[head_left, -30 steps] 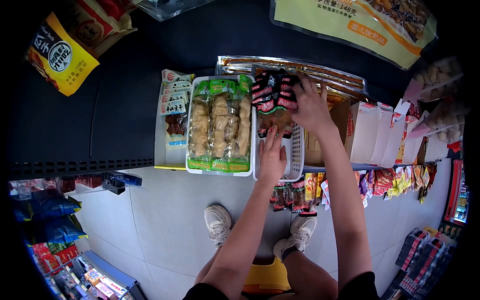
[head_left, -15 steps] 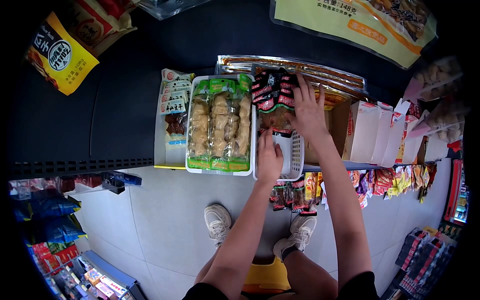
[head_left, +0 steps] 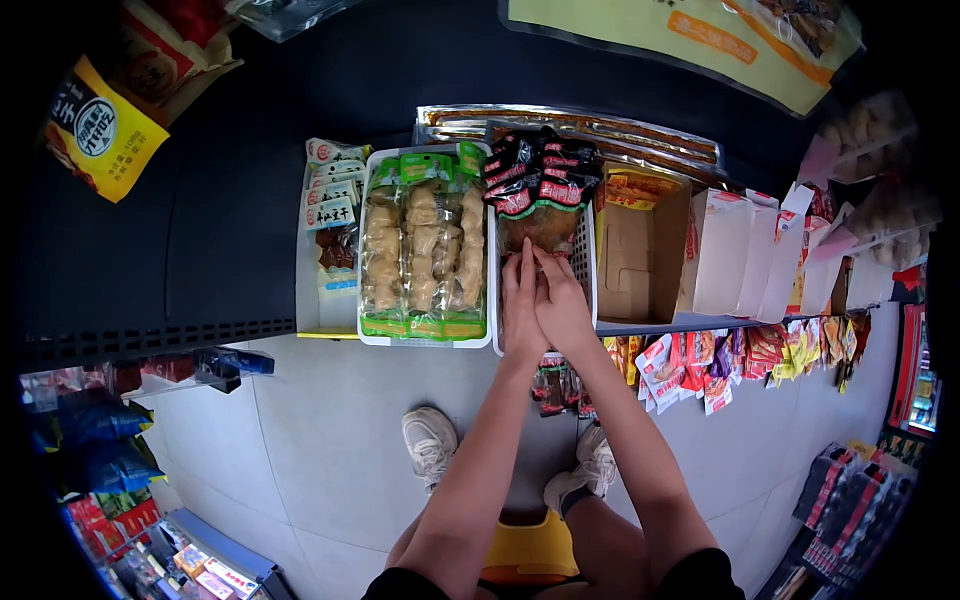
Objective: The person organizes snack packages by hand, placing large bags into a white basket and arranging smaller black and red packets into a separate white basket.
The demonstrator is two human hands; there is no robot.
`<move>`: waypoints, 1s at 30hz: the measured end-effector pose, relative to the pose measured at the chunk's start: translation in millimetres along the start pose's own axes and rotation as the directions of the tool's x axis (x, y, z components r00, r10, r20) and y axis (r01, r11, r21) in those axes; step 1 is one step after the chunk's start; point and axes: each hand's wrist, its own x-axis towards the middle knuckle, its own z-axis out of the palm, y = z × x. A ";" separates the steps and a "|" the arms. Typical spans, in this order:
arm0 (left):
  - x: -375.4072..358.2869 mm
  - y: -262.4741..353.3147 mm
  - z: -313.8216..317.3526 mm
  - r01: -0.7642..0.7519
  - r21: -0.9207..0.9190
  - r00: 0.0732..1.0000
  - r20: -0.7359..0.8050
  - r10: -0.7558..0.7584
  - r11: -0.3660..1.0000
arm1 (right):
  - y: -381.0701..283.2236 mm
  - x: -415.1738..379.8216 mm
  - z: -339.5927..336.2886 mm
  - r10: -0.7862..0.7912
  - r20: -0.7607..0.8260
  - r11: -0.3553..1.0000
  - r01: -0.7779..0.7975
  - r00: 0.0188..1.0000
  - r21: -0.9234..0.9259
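Black-and-red snack packets (head_left: 543,180) with clear lower parts lie stacked in a narrow white basket (head_left: 589,250). My left hand (head_left: 522,312) is over the near end of this basket, its fingers stretched out toward the packets' lower part. Right beside it, my right hand (head_left: 560,300) rests its extended fingertips on the clear lower part of the top packet. Both hands touch or nearly touch each other, and they hide the packets' near edges. Neither hand is wrapped around a packet.
To the left stands a white basket (head_left: 364,300) of green-ended packs with pale food (head_left: 425,240). Small white-topped packets (head_left: 335,205) lie farther left. A brown carton (head_left: 640,250) and several white boxes (head_left: 722,250) stand to the right. Long foil packs (head_left: 570,135) lie behind.
My right hand has moved from the packets' right side down to beside my left hand. The packets appear spread nearer the basket's front. The view has shifted slightly.
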 end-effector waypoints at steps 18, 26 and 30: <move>-0.7 4.6 -2.1 -0.004 0.078 1.000 0.026 0.002 0.997 | 31.0 -3.1 19.8 0.226 0.105 0.948 -0.243 0.969 0.205; -0.5 3.0 -2.9 -0.029 0.120 0.999 0.038 0.025 0.992 | 31.0 -3.7 19.4 0.260 0.132 0.931 -0.284 0.957 0.229; -0.3 3.7 -2.4 -0.041 0.107 0.999 0.029 0.038 0.993 | 30.0 -3.5 19.5 0.277 0.128 0.924 -0.301 0.952 0.235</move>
